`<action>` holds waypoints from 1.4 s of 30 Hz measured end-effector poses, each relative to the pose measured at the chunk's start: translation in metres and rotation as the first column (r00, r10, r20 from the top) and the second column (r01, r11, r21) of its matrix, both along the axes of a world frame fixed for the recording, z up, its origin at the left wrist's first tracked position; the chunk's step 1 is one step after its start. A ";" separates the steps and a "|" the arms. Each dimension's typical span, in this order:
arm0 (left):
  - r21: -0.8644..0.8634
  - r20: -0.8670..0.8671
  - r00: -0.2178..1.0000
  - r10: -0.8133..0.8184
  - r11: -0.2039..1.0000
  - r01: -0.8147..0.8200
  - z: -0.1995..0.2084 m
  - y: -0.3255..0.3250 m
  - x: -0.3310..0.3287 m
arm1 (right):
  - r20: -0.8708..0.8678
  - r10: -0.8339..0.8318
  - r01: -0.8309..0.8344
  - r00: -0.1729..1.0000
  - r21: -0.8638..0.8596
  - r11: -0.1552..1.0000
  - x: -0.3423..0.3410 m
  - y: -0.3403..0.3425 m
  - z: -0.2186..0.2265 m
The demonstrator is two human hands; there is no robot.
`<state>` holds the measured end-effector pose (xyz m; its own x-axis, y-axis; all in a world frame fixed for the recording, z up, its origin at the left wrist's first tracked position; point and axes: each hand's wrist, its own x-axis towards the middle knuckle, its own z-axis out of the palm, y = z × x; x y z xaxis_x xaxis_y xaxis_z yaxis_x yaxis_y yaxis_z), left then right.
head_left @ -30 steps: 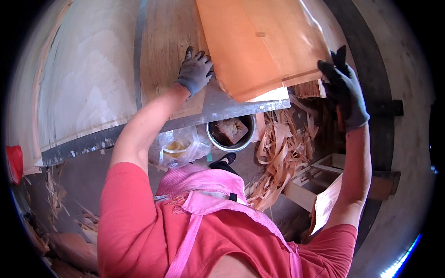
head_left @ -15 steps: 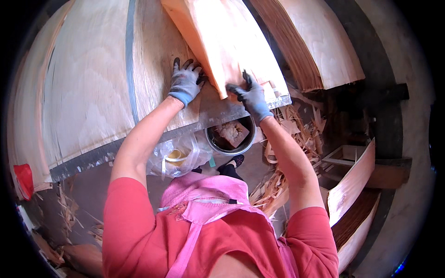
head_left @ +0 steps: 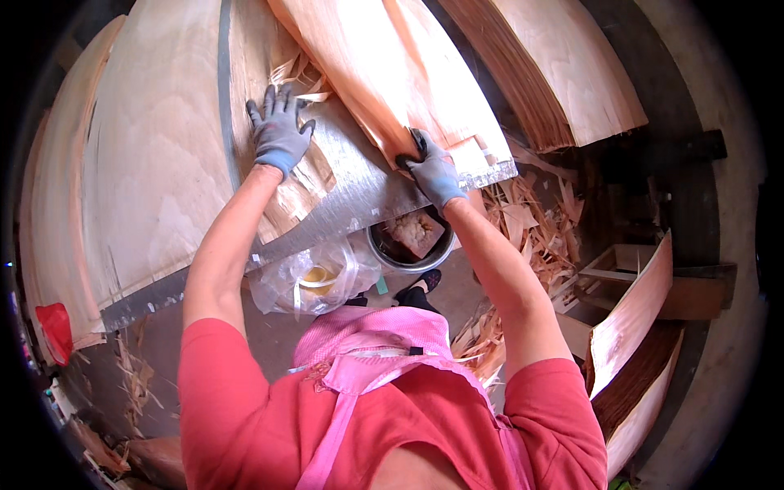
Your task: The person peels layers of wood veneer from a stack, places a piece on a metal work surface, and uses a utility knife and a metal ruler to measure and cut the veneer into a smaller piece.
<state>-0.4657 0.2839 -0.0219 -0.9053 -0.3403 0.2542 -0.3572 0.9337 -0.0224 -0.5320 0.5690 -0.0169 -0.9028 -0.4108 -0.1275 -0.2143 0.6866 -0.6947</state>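
Note:
Both my hands wear grey-blue gloves with dark fingertips. My left hand (head_left: 280, 135) lies flat with fingers spread on a torn wood veneer piece (head_left: 309, 181), at the left of a bare strip of metal tabletop (head_left: 359, 167). Ragged slivers (head_left: 302, 80) stick up beyond its fingers. To the right, my right hand (head_left: 433, 173) grips the near edge of a pale orange veneer sheet (head_left: 367, 69), fingers on top. This sheet is creased lengthwise and runs away toward the far edge. Small veneer scraps (head_left: 472, 157) lie beside the right hand.
Broad veneer sheets (head_left: 155, 139) cover the table's left. A veneer stack (head_left: 563, 73) stands beyond its right edge. Below the front edge are a metal pot (head_left: 412, 265) holding a block and a clear plastic bag (head_left: 314, 278). Wood shavings (head_left: 531, 220) litter the floor at right.
My left hand has slid left along with the veneer piece beneath it, uncovering metal tabletop and torn slivers. My right hand has closed on the sheet, which now looks more creased.

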 end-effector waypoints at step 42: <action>0.305 -0.199 0.967 0.158 0.948 -0.092 -0.040 0.136 0.032 | 0.269 -0.013 0.104 0.963 -0.328 0.939 -0.140 0.179 0.126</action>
<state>-0.4335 0.4196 -0.0615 -0.7839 -0.5361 0.3133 -0.4367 0.8347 0.3355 -0.6724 0.7485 0.1089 -0.8805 -0.4180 -0.2238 0.0377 0.4089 -0.9118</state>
